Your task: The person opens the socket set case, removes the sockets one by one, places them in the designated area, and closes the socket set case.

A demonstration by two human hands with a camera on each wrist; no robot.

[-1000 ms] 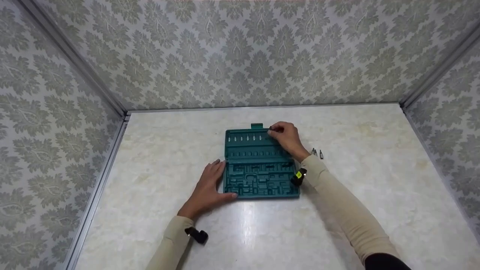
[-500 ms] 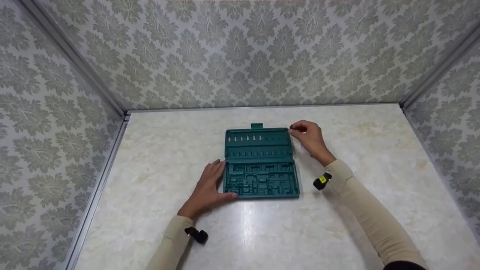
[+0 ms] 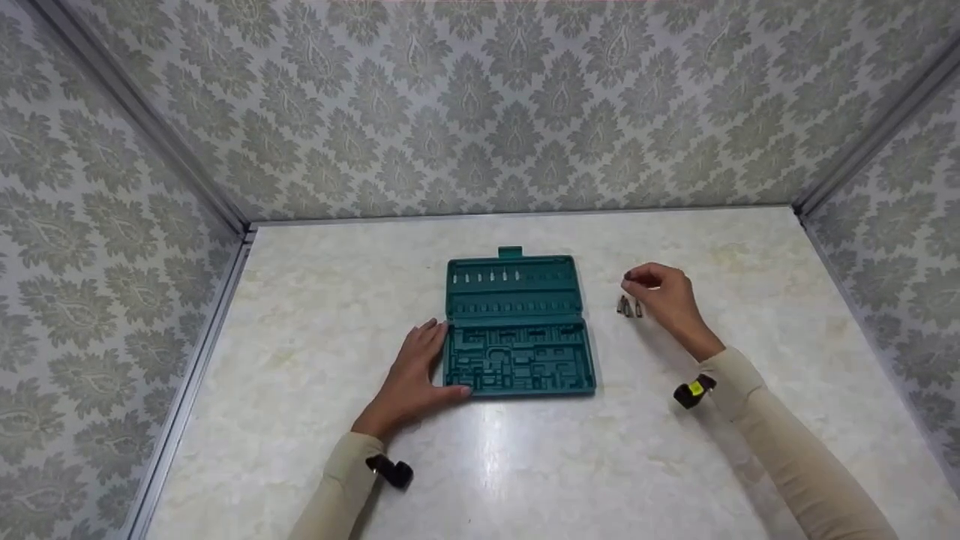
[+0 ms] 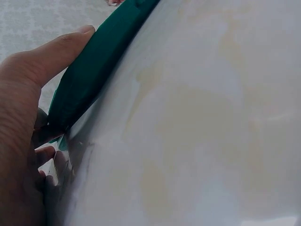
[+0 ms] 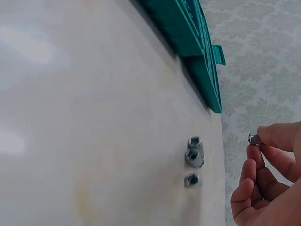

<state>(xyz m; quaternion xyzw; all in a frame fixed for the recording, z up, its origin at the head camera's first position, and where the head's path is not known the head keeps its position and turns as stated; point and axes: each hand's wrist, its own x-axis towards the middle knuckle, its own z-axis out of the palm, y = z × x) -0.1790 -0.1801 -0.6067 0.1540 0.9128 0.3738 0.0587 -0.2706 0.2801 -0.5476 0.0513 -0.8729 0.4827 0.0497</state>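
Note:
A teal tool case (image 3: 514,321) lies open and flat on the table, lid side away from me. My left hand (image 3: 407,379) rests at its near left corner, thumb along the front edge and fingers straight against the left side. In the left wrist view the thumb touches the case wall (image 4: 89,70). Right of the case, my right hand (image 3: 667,294) pinches a small metal socket bit (image 5: 254,139) between thumb and forefinger, above the table. Below that hand stand 3 more socket bits (image 5: 193,180), hollow ends up. Several silver bits (image 3: 480,277) fill the left slots of the lid.
The case's latch tab (image 3: 510,251) sticks out at the back. Moulded recesses (image 3: 517,360) cover the near half. The pale marbled table (image 3: 330,285) ends at a patterned wall (image 3: 517,112) behind, with more patterned walls on both sides.
My right hand has moved rightward from over the lid, past the case's right edge, to above the loose socket bits. My left hand keeps its place on the case.

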